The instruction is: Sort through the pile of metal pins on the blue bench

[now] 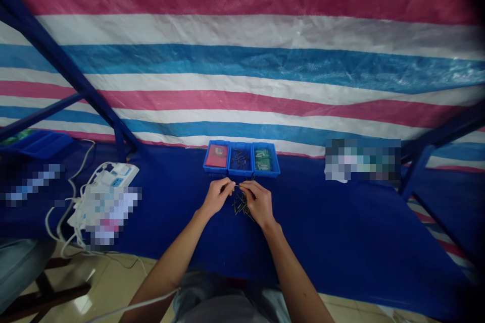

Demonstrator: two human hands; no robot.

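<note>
My left hand (217,195) and my right hand (258,202) meet over the blue table, fingertips pinched together on a thin pin-like part (237,186) held between them. Just below the fingers lies a small heap of dark thin pins (240,206) on the blue cloth. Beyond the hands stand three small blue bins in a row: the left bin (216,156) holds red pieces, the middle bin (240,159) holds dark pins, the right bin (265,159) holds green pieces.
A white power strip with coiled white cables (113,176) lies at the left of the table (341,232). A blue tray (38,144) sits far left. Blue metal frame bars (68,68) slant at both sides. A striped tarp (242,60) hangs behind.
</note>
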